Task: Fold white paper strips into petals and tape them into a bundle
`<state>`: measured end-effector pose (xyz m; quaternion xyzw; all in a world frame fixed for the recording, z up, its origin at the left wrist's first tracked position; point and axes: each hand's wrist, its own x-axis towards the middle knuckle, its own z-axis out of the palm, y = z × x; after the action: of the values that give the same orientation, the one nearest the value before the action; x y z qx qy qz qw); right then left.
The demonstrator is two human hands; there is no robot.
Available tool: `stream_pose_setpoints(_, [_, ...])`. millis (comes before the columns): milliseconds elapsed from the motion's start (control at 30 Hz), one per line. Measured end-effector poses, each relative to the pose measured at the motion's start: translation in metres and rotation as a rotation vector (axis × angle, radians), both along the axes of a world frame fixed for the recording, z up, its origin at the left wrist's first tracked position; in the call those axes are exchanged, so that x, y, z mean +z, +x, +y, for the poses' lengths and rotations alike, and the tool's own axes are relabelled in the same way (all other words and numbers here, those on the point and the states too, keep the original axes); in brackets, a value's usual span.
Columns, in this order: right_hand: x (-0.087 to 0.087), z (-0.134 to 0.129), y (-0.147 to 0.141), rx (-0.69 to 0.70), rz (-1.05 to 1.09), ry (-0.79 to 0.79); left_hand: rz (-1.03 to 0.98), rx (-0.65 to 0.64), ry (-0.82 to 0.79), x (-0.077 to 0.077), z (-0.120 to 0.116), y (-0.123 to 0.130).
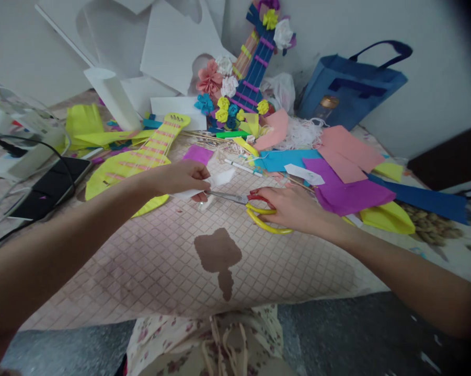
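My left hand [186,180] pinches a small piece of white paper [222,178] above the table's middle. In my right hand [288,206] is a pair of scissors [264,211] with red and yellow handles. Their blades point left and reach the paper at my left fingertips; whether they are parted I cannot tell. Just behind my left wrist lies a yellow paper guitar shape [147,154] with pink and white strips. A purple paper square [198,154] and a white stick [243,167] lie beyond my hands.
A decorated blue guitar [254,73] with paper flowers leans on the wall. Coloured paper sheets [348,188] lie right, near a blue bag [348,89]. At left are a phone [53,188], cables and a white roll [115,99]. A wet patch [218,250] marks the tablecloth.
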<state>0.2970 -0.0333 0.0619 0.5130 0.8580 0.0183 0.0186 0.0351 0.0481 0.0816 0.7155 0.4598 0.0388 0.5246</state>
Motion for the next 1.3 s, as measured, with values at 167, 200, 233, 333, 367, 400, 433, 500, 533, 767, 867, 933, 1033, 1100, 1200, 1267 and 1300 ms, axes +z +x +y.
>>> stream_pose_setpoints(167, [-0.011, -0.005, 0.014, -0.097, 0.027, 0.043, -0.091, 0.060, -0.039, -0.004, 0.001, -0.003])
stream_pose_setpoints(200, [-0.016, -0.006, 0.019, -0.127, 0.029, 0.043, -0.107, 0.075, -0.048, -0.005, 0.001, -0.003])
stream_pose_setpoints(233, [-0.021, -0.007, 0.024, -0.163, 0.021, 0.047, -0.121, 0.087, -0.056, -0.005, 0.001, -0.003])
stream_pose_setpoints(333, [-0.036, -0.009, 0.040, -0.294, -0.037, 0.086, -0.154, 0.116, -0.075, -0.006, 0.000, -0.003])
stream_pose_setpoints(367, [-0.039, -0.009, 0.046, -0.323, -0.050, 0.095, -0.163, 0.125, -0.078, -0.006, 0.000, -0.003])
stream_pose_setpoints(400, [-0.041, -0.009, 0.052, -0.330, -0.058, 0.098, -0.171, 0.131, -0.078, -0.006, 0.000, -0.003])
stream_pose_setpoints(433, [-0.042, -0.010, 0.056, -0.319, -0.059, 0.094, -0.178, 0.136, -0.076, -0.006, 0.000, -0.003])
stream_pose_setpoints(500, [-0.038, -0.010, 0.062, -0.287, -0.055, 0.086, -0.201, 0.145, -0.068, -0.006, -0.001, -0.004])
stream_pose_setpoints(533, [-0.034, -0.011, 0.061, -0.284, -0.040, 0.096, -0.214, 0.144, -0.060, -0.007, -0.001, -0.005])
stream_pose_setpoints(767, [-0.023, -0.009, -0.023, -0.143, 0.814, -0.146, -0.297, 0.144, -0.074, -0.016, -0.004, -0.010])
stream_pose_setpoints(867, [-0.039, -0.001, -0.070, -0.103, 1.154, -0.445, -0.329, 0.166, -0.086, -0.016, -0.007, -0.009])
stream_pose_setpoints(933, [-0.050, 0.006, -0.089, -0.126, 1.297, -0.555, -0.346, 0.190, -0.091, -0.017, -0.010, -0.009])
stream_pose_setpoints(1033, [-0.059, 0.015, -0.101, -0.135, 1.411, -0.676, -0.380, 0.228, -0.084, -0.021, -0.013, -0.010])
stream_pose_setpoints(1100, [-0.062, 0.019, -0.103, -0.124, 1.475, -0.712, -0.397, 0.238, -0.064, -0.024, -0.015, -0.011])
stream_pose_setpoints(1200, [-0.064, 0.022, -0.103, -0.098, 1.557, -0.699, -0.406, 0.235, -0.039, -0.025, -0.019, -0.012])
stream_pose_setpoints(1267, [-0.065, 0.023, -0.103, -0.070, 1.558, -0.657, -0.415, 0.242, -0.034, -0.024, -0.021, -0.012])
stream_pose_setpoints(1300, [-0.065, 0.024, -0.103, -0.061, 1.542, -0.625, -0.424, 0.248, -0.036, -0.024, -0.022, -0.012])
